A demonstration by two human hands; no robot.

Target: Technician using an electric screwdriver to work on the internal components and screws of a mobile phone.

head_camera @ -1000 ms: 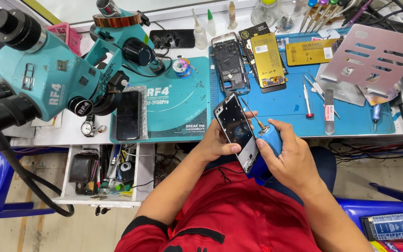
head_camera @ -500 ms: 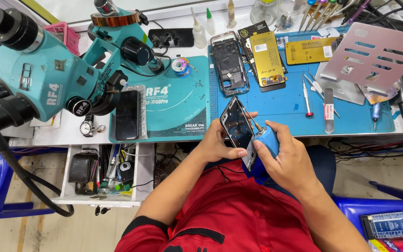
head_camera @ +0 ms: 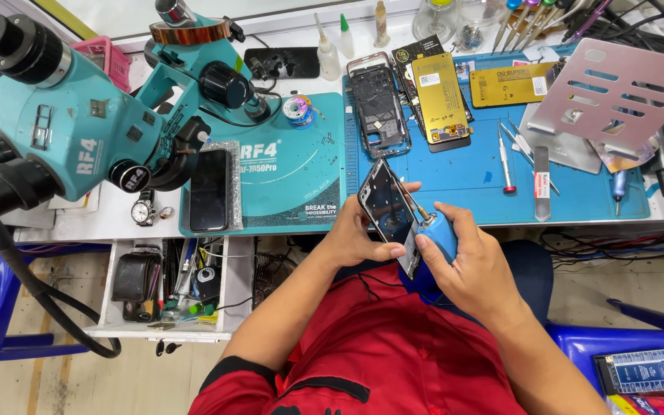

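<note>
Above the lap, left hand fingers clasp a dark glossy phone frame, tilted; right hand fingers wrap a blue-handled screwdriver, tip touching the frame.

Blue tool: body hidden in right hand | tip contact on phone frame: too small | microscope: cut off left

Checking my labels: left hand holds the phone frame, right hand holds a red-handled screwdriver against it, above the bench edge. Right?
Not quite. In the head view the screwdriver in the right hand has a blue handle, not red. The left hand does hold the phone frame.
</note>
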